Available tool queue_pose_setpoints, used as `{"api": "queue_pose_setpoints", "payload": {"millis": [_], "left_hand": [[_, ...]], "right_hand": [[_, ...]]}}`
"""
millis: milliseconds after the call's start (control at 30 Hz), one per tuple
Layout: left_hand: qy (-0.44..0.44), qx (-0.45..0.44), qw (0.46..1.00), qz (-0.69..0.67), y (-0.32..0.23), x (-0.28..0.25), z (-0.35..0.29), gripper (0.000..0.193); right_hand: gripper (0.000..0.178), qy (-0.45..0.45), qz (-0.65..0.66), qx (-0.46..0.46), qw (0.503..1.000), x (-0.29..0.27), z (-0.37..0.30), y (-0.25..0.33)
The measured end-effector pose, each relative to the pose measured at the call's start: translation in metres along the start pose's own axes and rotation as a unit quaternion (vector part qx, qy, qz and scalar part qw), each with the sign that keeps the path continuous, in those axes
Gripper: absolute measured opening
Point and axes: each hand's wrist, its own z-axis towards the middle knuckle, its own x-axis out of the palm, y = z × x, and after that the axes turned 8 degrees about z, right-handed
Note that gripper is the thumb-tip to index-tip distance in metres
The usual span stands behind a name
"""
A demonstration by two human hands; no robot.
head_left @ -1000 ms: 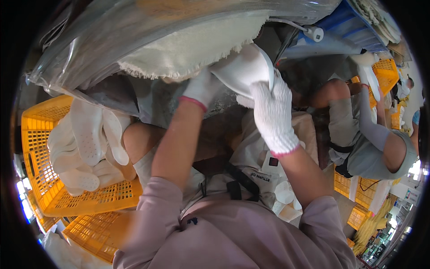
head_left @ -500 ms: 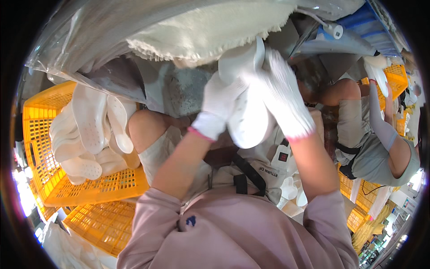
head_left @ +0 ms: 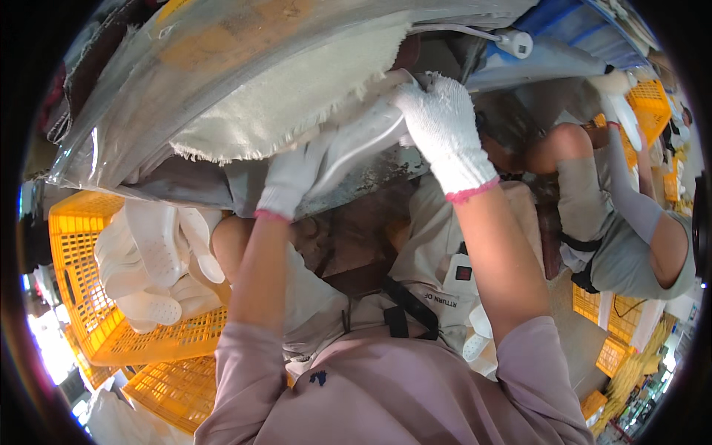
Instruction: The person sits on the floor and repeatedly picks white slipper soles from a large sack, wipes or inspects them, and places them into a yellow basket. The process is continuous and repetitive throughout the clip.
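Note:
A white, curved, shoe-sole-shaped piece (head_left: 363,141) spans the gap between my two gloved hands, held against or close below the frayed edge of a cream cloth wheel (head_left: 311,93). My left hand (head_left: 293,174), in a white knit glove, is closed on its near left end, with the fingers partly hidden under the cloth. On the far right end my right hand (head_left: 443,119) grips it, fingers bent over its edge. Whether the piece touches the cloth cannot be made out. Both gloves have pink cuffs.
At my left stands a yellow plastic crate (head_left: 148,345) piled with similar white pieces (head_left: 152,245). A grey, plastic-covered housing (head_left: 222,55) arches over the wheel. A white cylindrical fitting (head_left: 515,44) hangs at upper right. A co-worker (head_left: 623,230) sits at right, near more yellow crates.
Both hands have moved apart, the left one leftward. The sole-shaped piece has turned from upright to slanting, up under the cloth edge. The view has shifted slightly.

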Motion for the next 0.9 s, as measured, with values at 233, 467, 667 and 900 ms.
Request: {"api": "queue_pose_setpoints", "payload": {"millis": [233, 467, 667, 900], "left_hand": [[-0.045, 0.056, 0.886, -0.458, -0.058, 0.040, -0.012, 0.041], [0.237, -0.019, 0.621, -0.747, -0.045, 0.042, -0.017, 0.040], [0.093, 0.038, 0.440, -0.892, -0.010, 0.051, -0.044, 0.077], [0.243, 0.247, 0.203, -0.916, 0.016, 0.060, 0.010, 0.062]], "right_hand": [[0.041, 0.050, -0.085, -0.083, 0.992, 0.009, -0.041, 0.059], [0.039, 0.177, -0.448, -0.375, 0.792, -0.011, -0.106, 0.043], [0.042, 0.110, -0.274, -0.333, 0.896, 0.051, -0.153, 0.051], [0.011, 0.183, -0.325, -0.260, 0.891, 0.054, -0.124, 0.055]]}}
